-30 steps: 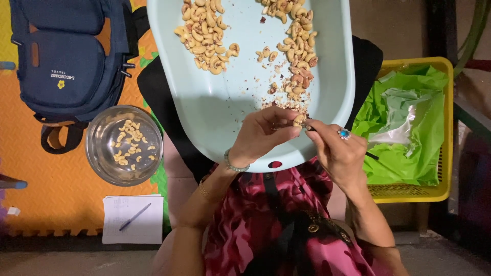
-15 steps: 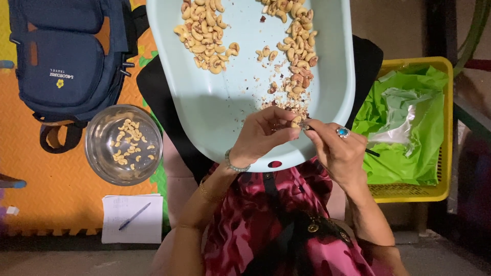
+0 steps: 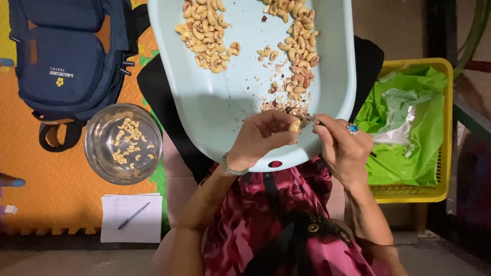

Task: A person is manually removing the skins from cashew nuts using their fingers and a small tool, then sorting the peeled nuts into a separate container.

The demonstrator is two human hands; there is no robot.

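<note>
just below the middle of the frame, the left hand (image 3: 261,135) is pinching a cashew (image 3: 294,125) at its fingertips, over the tray (image 3: 215,110) near edge. the right hand (image 3: 343,148), touching it from the right, is gripping a thin tool (image 3: 309,120) whose tip is pointing left into the nut.

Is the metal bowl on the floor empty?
No, the metal bowl holds a scatter of pale cashew nuts across its bottom.
</note>
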